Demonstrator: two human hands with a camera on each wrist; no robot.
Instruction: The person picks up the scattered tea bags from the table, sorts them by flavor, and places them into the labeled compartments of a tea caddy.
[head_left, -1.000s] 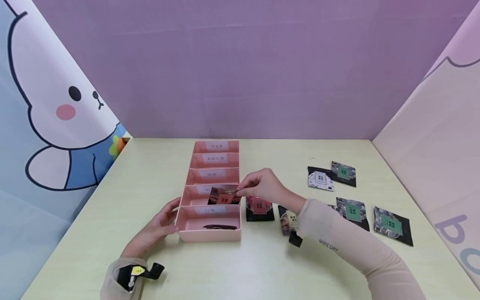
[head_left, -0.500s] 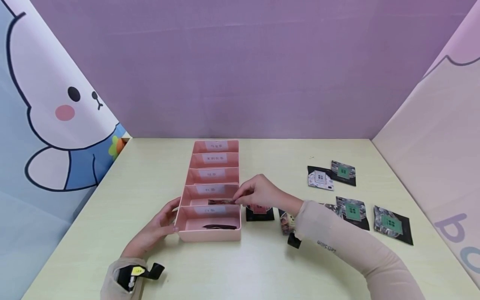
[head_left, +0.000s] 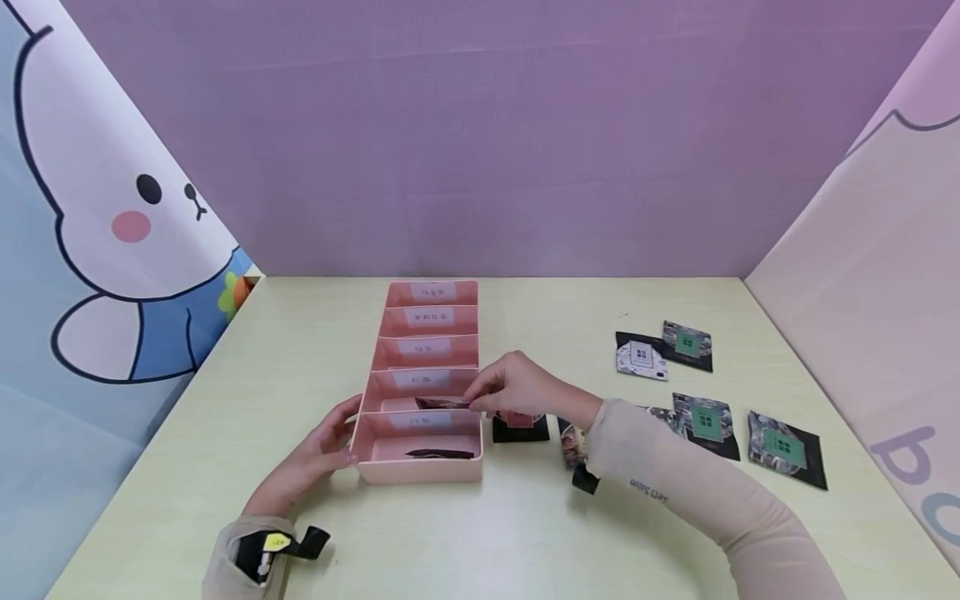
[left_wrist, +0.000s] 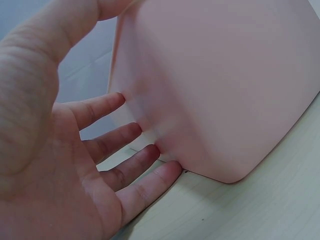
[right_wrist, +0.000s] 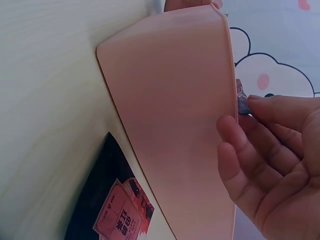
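A long pink divider box (head_left: 420, 473) with labelled compartments stands left of the table's middle. My right hand (head_left: 525, 387) pinches a tea sachet (head_left: 441, 404) between thumb and fingers, edge-on in the second compartment from the front. In the right wrist view only a corner of this sachet (right_wrist: 243, 100) shows over the box rim, and two fingertips lie at the box's outer wall. Fairly straight fingers of my left hand (left_wrist: 75, 155) touch the box's left side, its thumb at the front corner. Another dark sachet (head_left: 439, 454) lies in the front compartment.
Right of the box lie a red-labelled sachet (head_left: 520, 429) and a cream-labelled one (head_left: 573, 446), partly hidden by the right arm. Farther right are a white-labelled sachet (head_left: 641, 357) and several green-labelled ones, such as a sachet (head_left: 786, 451) near the right wall. Printed cloth walls enclose the table.
The right hand has lowered the sachet into the second compartment, turning it from label-up to edge-on. In the last half second it has barely shifted. The left hand has stayed at the box.
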